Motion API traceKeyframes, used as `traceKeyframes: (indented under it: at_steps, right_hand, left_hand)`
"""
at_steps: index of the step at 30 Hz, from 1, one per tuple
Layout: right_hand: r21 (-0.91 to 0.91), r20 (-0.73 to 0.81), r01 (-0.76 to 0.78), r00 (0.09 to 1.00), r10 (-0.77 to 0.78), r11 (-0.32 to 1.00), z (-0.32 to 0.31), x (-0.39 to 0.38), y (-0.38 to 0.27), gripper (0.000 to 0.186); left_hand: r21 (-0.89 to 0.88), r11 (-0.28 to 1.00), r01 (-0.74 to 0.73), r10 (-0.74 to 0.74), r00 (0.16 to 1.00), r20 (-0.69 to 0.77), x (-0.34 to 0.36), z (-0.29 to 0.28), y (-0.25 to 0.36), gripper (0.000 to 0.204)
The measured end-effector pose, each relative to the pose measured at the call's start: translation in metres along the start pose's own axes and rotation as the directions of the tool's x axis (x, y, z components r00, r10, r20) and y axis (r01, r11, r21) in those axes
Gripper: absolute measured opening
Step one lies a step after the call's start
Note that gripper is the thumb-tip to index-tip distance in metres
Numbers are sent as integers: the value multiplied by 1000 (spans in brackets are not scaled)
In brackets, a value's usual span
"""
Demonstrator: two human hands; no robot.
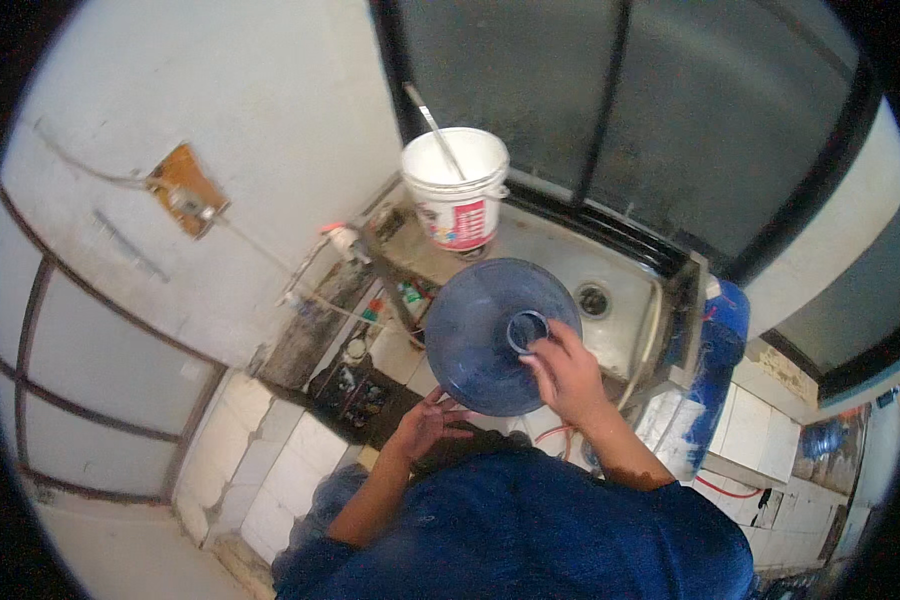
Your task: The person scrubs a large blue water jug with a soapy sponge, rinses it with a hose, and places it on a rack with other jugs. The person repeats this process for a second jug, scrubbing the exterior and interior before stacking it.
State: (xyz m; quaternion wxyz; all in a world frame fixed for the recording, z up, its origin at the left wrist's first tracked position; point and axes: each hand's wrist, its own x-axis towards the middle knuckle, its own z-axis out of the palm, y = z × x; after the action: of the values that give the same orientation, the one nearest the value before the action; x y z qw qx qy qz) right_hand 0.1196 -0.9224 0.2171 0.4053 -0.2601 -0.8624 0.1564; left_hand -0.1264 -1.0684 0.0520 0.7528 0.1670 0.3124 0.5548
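A large blue see-through water jug (475, 320) stands in front of me, seen from above, its round neck (526, 331) toward me. My right hand (567, 378) is closed on the rim of that neck, thumb and fingers pinching it. Beside the jug's near left edge is my left hand (432, 425), its fingers spread and nothing in it. Whether its fingertips touch the jug I cannot tell. The lower part of the jug is hidden under its own shoulder.
Behind the jug stands a white bucket (450, 190) with a stick (433, 128) leaning in it. A steel sink (620, 290) with a drain (593, 300) lies to the right, a blue barrel (722, 335) beyond it. Dark clutter (355, 395) sits at left, below the wall.
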Motion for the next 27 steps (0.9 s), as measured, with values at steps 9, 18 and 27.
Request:
traceKeyframes:
  at_steps: [9, 18, 27]
  right_hand:
    - [70, -89, -35, 995, 41, 997, -77, 3, 241, 21]
    - [-104, -435, -410, 838, 329, 906, -37, 142, 369, 25]
    - [-89, -392, -453, 834, 387, 887, 24, 344, 491, 37]
  left_hand:
    - [-188, 978, -85, 103, 991, 86, 313, 97, -36, 72]
    - [-83, 995, -51, 67, 977, 205, 489, 51, 91, 81]
    - [280, 960, 2, -69, 971, 230, 630, 22, 266, 80]
